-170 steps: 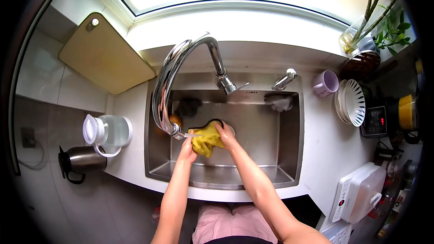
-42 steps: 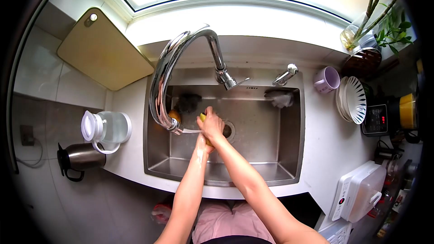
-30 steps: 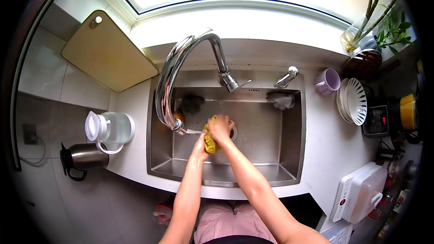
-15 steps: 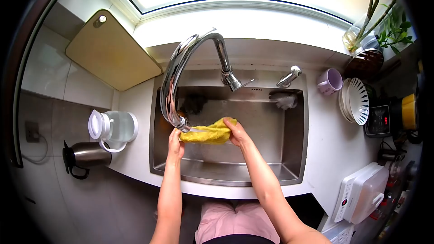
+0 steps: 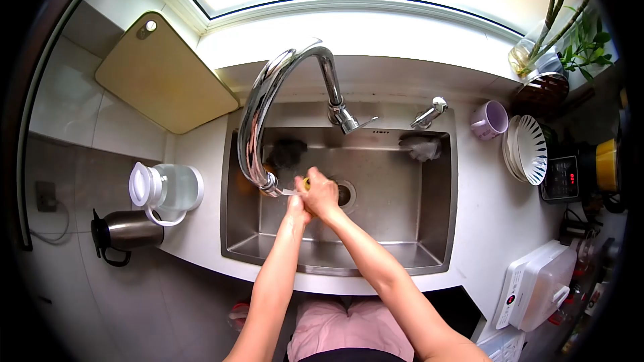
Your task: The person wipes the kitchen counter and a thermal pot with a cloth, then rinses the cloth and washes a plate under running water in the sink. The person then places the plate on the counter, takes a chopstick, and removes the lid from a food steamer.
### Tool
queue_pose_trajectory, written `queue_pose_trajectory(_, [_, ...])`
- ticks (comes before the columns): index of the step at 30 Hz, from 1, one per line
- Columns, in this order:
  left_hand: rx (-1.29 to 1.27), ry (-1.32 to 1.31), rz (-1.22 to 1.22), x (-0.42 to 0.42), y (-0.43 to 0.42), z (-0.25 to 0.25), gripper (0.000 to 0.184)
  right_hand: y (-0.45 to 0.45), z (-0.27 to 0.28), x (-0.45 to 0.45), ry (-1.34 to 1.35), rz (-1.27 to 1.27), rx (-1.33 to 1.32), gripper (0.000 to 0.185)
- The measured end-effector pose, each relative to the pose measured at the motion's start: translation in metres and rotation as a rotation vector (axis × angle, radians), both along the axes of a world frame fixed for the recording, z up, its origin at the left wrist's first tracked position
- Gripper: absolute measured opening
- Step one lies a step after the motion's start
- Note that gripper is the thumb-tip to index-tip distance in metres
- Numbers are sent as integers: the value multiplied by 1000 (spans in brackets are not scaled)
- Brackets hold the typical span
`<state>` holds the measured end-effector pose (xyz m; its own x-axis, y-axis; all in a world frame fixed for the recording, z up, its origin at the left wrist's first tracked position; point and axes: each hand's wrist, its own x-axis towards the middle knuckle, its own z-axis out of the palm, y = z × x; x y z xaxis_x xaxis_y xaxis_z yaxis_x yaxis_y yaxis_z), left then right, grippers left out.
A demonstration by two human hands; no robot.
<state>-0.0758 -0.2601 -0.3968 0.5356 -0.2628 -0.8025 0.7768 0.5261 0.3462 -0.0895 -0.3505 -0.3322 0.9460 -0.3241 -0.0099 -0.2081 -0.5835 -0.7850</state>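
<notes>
Both hands are together under the tap's spout, above the steel sink point(image 5: 382, 221). My right hand point(image 5: 322, 194) is closed over a bunched yellow cloth point(image 5: 306, 184), of which just a small bit shows between the fingers. My left hand point(image 5: 297, 208) presses against it from below and left, its fingers mostly hidden behind the right one. Water runs from the chrome faucet point(image 5: 251, 114) onto the hands. Just right of them the drain point(image 5: 345, 194) is visible in the sink floor.
A dark bundle point(image 5: 288, 153) and a whitish, see-through bundle point(image 5: 424, 148) lie at the sink's back corners. To the left stand a water pitcher point(image 5: 176, 194), a steel jug point(image 5: 134, 231) and a cutting board point(image 5: 164, 77). At right are a purple mug point(image 5: 490, 121) and plates point(image 5: 531, 151).
The yellow cloth, stretched between both hands before, is now bunched up in them. My right hand has moved left and my left hand right, so they meet under the stream.
</notes>
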Motion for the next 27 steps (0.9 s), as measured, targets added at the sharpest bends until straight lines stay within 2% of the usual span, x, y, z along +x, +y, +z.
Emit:
queue_pose_trajectory(2, [56, -4, 46, -2, -1, -16, 45, -1, 14, -1, 189, -26, 11, 36])
queue_pose_trajectory(3, [-19, -54, 40, -1, 4, -27, 49, 5, 20, -7, 241, -8, -17, 35])
queue_pose_trajectory(4, [-94, -102, 35, 0, 10, -42, 53, 9, 25, -19, 107, 95, -1, 35])
queue_pose_trajectory(5, [-78, -69, 15, -1, 3, -20, 60, 12, 19, -23, -65, 83, 18, 35])
queue_pose_trajectory(7, [-35, 0, -13, -9, -2, 26, 75, 2, 7, -11, 104, -25, 60, 34])
queue_pose_trajectory(9, [-184, -50, -72, -17, -2, 59, 67, -17, -9, -1, 196, -34, 115, 41])
queue_pose_trajectory(10, [-216, -95, -71, -21, 2, 58, 51, -28, -21, 1, 178, 3, 317, 44])
queue_pose_trajectory(11, [-215, -93, -77, -27, 9, 53, 51, -38, -26, -1, 162, 34, 521, 48])
queue_pose_trajectory(12, [-8, -263, -82, -31, 17, 49, 39, -48, -29, -8, 214, 80, 645, 52])
queue_pose_trajectory(13, [197, -433, -81, -32, 24, 46, 30, -53, -40, -18, 285, 121, 686, 45])
queue_pose_trajectory(14, [-13, -447, -10, -30, 35, 51, 23, -62, -49, -27, 371, 226, 750, 42])
queue_pose_trajectory(15, [-76, -554, -23, -30, 42, 44, 20, -68, -58, -34, 455, 333, 812, 38])
queue_pose_trajectory(16, [-55, -505, 23, -32, 39, 55, 19, -67, -56, -38, 454, 333, 813, 38])
queue_pose_trajectory(18, [-31, -454, 73, -35, 30, 62, 19, -66, -47, -46, 318, 210, 1169, 28])
queue_pose_trajectory(19, [58, -445, 117, -34, 24, 53, 18, -60, -44, -46, 320, 208, 1167, 28])
queue_pose_trajectory(21, [147, -434, 159, -25, 18, 33, 18, -31, -34, -38, -22, 35, 1243, 26])
queue_pose_trajectory(23, [181, -441, 41, -8, 16, 15, 22, -16, 9, -31, -33, 123, 983, 28])
queue_pose_trajectory(24, [109, -417, 8, -4, 16, 16, 28, -6, 24, -28, -115, 150, 832, 27])
queue_pose_trajectory(25, [-88, -422, 17, -3, 20, -1, 31, 1, 32, -25, -197, 174, 678, 25])
queue_pose_trajectory(26, [-280, -409, 15, -1, 19, -4, 35, 1, 31, -18, -198, 172, 679, 25])
queue_pose_trajectory(27, [-214, -344, 16, -7, 19, -5, 36, 0, 31, -8, -152, 228, 520, 23])
